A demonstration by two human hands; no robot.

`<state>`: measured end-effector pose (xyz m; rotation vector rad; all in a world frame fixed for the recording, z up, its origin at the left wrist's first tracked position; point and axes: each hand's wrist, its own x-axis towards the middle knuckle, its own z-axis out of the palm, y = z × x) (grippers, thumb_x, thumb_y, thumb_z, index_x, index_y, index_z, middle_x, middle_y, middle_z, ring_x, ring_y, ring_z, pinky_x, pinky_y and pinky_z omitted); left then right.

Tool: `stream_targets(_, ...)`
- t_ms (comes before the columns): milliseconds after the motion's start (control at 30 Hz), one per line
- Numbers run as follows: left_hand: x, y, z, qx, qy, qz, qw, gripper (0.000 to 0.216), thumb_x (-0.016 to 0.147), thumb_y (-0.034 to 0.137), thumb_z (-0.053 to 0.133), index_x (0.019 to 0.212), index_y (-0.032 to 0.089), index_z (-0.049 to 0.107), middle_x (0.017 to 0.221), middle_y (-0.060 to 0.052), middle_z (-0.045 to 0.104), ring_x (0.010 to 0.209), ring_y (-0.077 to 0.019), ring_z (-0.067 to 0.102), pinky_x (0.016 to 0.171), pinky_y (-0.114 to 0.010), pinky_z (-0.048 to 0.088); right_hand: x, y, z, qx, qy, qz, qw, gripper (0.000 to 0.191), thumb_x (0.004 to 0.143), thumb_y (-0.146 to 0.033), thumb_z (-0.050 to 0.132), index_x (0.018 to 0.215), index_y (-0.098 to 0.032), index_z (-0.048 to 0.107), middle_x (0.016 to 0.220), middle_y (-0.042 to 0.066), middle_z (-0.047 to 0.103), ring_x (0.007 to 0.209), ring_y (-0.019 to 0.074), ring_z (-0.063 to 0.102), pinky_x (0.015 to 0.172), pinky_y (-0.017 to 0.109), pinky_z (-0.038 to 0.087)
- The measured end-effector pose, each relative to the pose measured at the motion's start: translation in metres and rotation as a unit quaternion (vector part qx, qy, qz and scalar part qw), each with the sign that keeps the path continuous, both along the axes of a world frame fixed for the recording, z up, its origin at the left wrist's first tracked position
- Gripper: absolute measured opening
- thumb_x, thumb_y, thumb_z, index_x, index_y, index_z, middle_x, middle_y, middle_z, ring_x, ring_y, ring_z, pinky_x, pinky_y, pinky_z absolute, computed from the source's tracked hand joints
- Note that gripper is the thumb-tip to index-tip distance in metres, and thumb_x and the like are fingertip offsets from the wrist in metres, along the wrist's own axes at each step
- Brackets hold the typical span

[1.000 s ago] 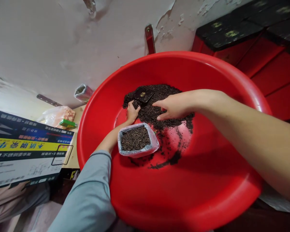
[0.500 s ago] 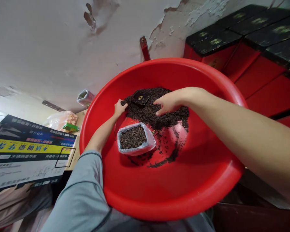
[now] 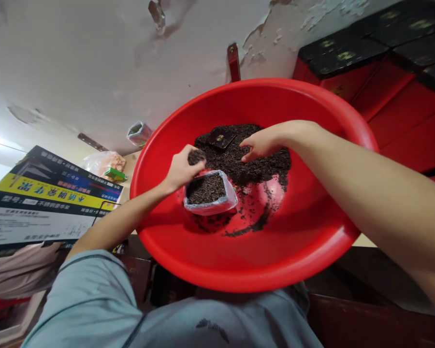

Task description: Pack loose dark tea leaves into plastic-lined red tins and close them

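One clump of tea [image 3: 196,156] fills your curled left hand [image 3: 181,168] beside the bag-lined box [image 3: 213,208] in the red basin [image 3: 253,253], your spread right hand [image 3: 266,141] looks empty, and box-filling apparently wants a gentle release.

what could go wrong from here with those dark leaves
The leaves bulging from the left hand could drop outside the nearby box. The box looks nearly full, so anything added might spill over. The lid lies on the pile and might get buried if that shifts.
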<state>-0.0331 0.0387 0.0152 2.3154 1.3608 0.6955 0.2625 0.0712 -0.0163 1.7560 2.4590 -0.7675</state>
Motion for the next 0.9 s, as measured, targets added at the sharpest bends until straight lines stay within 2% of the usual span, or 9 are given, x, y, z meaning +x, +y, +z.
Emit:
stream_targets(67, -0.003, -0.025, -0.005, 0.031, 0.064, -0.080, 0.994, 0.028, 0.081, 0.028, 0.072, 0.107, 0.019, 0.067, 0.095, -0.003, 0.075, 0.087, -0.0203, 0.071, 0.086, -0.032, 0.059, -0.002, -0.001, 0.001, -0.023, -0.009, 0.008, 1.000, 0.071, 0.086, -0.061, 0.076, 0.149, -0.030, 0.064, 0.146, 0.008, 0.068, 0.134, 0.0367, 0.064, 0.111, 0.052, 0.053)
stream_targets(133, -0.005, -0.040, -0.011, 0.056, 0.119, -0.142, 0.981, 0.029, 0.086, 0.028, 0.069, 0.113, 0.019, 0.069, 0.105, -0.007, 0.075, 0.096, -0.0228, 0.072, 0.091, -0.035, 0.059, -0.004, -0.002, 0.001, -0.035, -0.012, 0.000, 0.999, 0.074, 0.088, -0.061, 0.074, 0.153, -0.029, 0.060, 0.147, 0.009, 0.068, 0.135, 0.0363, 0.064, 0.112, 0.050, 0.053)
stream_targets(300, -0.013, -0.051, -0.018, 0.121, 0.178, -0.203, 0.955, 0.031, 0.097, 0.037, 0.063, 0.122, 0.020, 0.073, 0.126, -0.013, 0.071, 0.117, -0.0279, 0.068, 0.100, -0.042, 0.057, -0.001, 0.000, -0.009, -0.076, -0.027, -0.016, 0.997, 0.081, 0.088, -0.058, 0.075, 0.158, -0.023, 0.055, 0.145, 0.014, 0.069, 0.128, 0.0378, 0.068, 0.109, 0.050, 0.055)
stream_targets(400, -0.013, -0.055, -0.020, 0.146, 0.183, -0.216, 0.948, 0.039, 0.101, 0.038, 0.060, 0.133, 0.020, 0.072, 0.135, -0.014, 0.072, 0.126, -0.0300, 0.065, 0.109, -0.049, 0.050, 0.002, 0.002, -0.015, -0.085, -0.042, -0.005, 0.995, 0.079, 0.091, -0.057, 0.071, 0.159, -0.022, 0.053, 0.145, 0.014, 0.069, 0.126, 0.0374, 0.070, 0.108, 0.051, 0.056)
stream_targets(467, -0.008, -0.058, -0.023, 0.142, 0.196, -0.211, 0.947, 0.048, 0.104, 0.042, 0.056, 0.145, 0.018, 0.065, 0.146, -0.016, 0.068, 0.136, -0.0306, 0.060, 0.116, -0.051, 0.044, 0.001, 0.001, -0.017, -0.074, -0.055, 0.001, 0.996, 0.078, 0.093, -0.056, 0.068, 0.160, -0.019, 0.053, 0.148, 0.014, 0.067, 0.130, 0.0368, 0.068, 0.111, 0.049, 0.055)
stream_targets(567, 0.008, -0.063, -0.028, 0.119, 0.241, -0.201, 0.942, 0.069, 0.107, 0.053, 0.050, 0.159, 0.009, 0.048, 0.166, -0.022, 0.047, 0.155, -0.0313, 0.044, 0.128, -0.052, 0.029, -0.004, -0.002, -0.017, -0.051, -0.087, 0.015, 0.995, 0.076, 0.095, -0.051, 0.067, 0.158, -0.013, 0.053, 0.151, 0.016, 0.064, 0.134, 0.0361, 0.066, 0.113, 0.046, 0.054)
stream_targets(667, 0.017, -0.070, -0.023, 0.096, 0.299, -0.208, 0.926, 0.092, 0.103, 0.069, 0.047, 0.163, 0.000, 0.038, 0.173, -0.027, 0.027, 0.164, -0.0357, 0.025, 0.133, -0.055, 0.016, -0.012, -0.010, -0.012, -0.032, -0.137, 0.043, 0.989, 0.073, 0.097, -0.047, 0.064, 0.160, -0.012, 0.051, 0.150, 0.017, 0.065, 0.133, 0.0349, 0.066, 0.111, 0.044, 0.055)
stream_targets(800, 0.009, -0.078, -0.014, 0.076, 0.330, -0.193, 0.921, 0.108, 0.096, 0.079, 0.052, 0.165, -0.003, 0.035, 0.174, -0.030, 0.017, 0.165, -0.0413, 0.016, 0.133, -0.058, 0.013, -0.026, -0.018, -0.008, 0.006, -0.195, 0.055, 0.979, 0.067, 0.102, -0.046, 0.058, 0.159, -0.014, 0.050, 0.145, 0.018, 0.068, 0.131, 0.0335, 0.068, 0.109, 0.042, 0.055)
stream_targets(900, 0.008, -0.077, -0.016, 0.071, 0.321, -0.208, 0.921, 0.113, 0.094, 0.081, 0.054, 0.166, -0.003, 0.032, 0.174, -0.030, 0.015, 0.165, -0.0429, 0.014, 0.133, -0.059, 0.014, -0.044, -0.013, -0.011, 0.055, -0.220, 0.023, 0.974, 0.061, 0.103, -0.044, 0.056, 0.155, -0.011, 0.052, 0.146, 0.025, 0.064, 0.132, 0.0378, 0.065, 0.108, 0.047, 0.054)
